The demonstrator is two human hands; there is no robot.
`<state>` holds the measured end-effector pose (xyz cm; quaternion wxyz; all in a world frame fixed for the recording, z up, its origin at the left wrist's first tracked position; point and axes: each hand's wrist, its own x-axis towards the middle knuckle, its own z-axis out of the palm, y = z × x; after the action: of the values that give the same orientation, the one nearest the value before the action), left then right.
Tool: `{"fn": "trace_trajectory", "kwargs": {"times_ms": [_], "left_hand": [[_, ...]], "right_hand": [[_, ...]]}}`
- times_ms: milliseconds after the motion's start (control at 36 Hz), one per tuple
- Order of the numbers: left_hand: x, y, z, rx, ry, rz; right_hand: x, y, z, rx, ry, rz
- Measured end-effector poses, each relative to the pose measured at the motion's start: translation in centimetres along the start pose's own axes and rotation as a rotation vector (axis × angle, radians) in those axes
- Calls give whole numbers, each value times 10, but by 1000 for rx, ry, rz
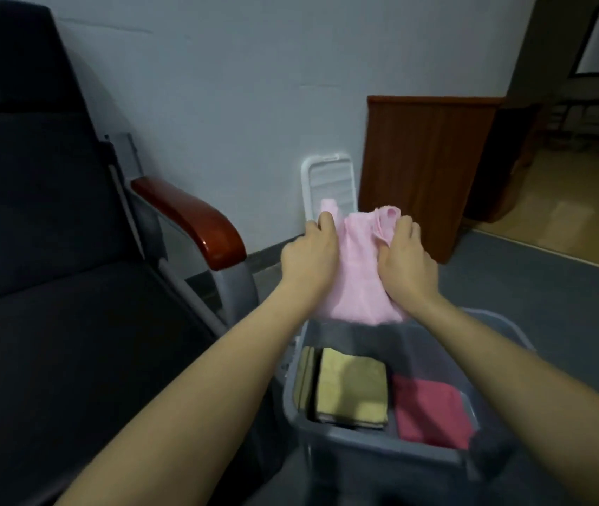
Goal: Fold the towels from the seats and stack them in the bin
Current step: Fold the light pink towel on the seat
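Risk: pink towel [358, 272] is held in the air over the far end of the grey bin [381, 454], no flat support under it. The top right corner is bunched and doubled over at the right hand [405, 266], so edges are likely to end up misaligned and the fold skewed. The lower edge hangs free just above the bin's far rim; if lowered as is, it could catch on the rim or crumple into the bin half folded.

Second risk: the bin floor is already taken by the folded yellow towel [350, 390] on the left and the red towel [431, 414] on the right, side by side. A loose drop would probably land across both, or disturb the red one, whose near edge looks uneven.

Pose: both forearms are extended forward over the bin, hands raised level, backs toward the camera. Left hand [310, 255] fingers are curled around the towel's upper left edge. Right hand fingers are pinched on the bunched upper right corner. Cloth is stretched between the two hands, slightly slack in the middle.

The dark chair [53, 250] with the wooden armrest [195, 220] stands to the left; no towel is seen on the visible seat.
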<state>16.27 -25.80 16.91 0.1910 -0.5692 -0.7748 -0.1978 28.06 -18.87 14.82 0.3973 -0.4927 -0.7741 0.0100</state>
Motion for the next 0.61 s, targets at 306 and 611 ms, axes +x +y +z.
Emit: {"fn": "trace_trajectory", "kwargs": {"times_ms": [306,611], "left_hand": [[5,77,171,-224,-346,-68],[-25,149,342,-357,-704,-197]], "right_hand": [[-16,163,69,-99,-244,274],[-59,312,161,-144,-529,522]]}}
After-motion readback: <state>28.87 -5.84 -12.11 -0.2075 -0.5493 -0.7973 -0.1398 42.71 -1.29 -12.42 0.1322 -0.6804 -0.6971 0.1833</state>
